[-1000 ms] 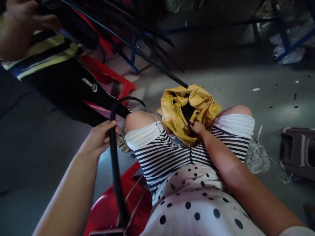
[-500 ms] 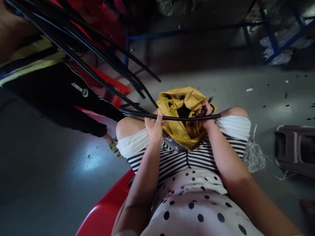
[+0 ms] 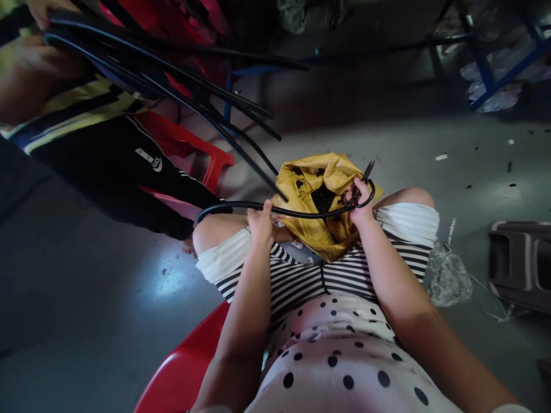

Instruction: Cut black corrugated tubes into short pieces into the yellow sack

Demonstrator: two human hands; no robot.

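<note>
We see dim light overall, bluish glare on the floor (image 3: 167, 278), deep shadow up top, a co-worker's arm (image 3: 17, 86) blurred.

On the co-worker's black fabric trousers (image 3: 92, 163), near the leg's striped side edge, small tilted white lettering (image 3: 155, 162) seems to read "LUCK", with a curved white swoosh (image 3: 157, 168) against it.

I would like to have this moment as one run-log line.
left hand: holds flexible black tube; right hand: holds black-handled pointed scissors, tube close by; surroundings: open yellow plastic sack, partly behind tube
</note>
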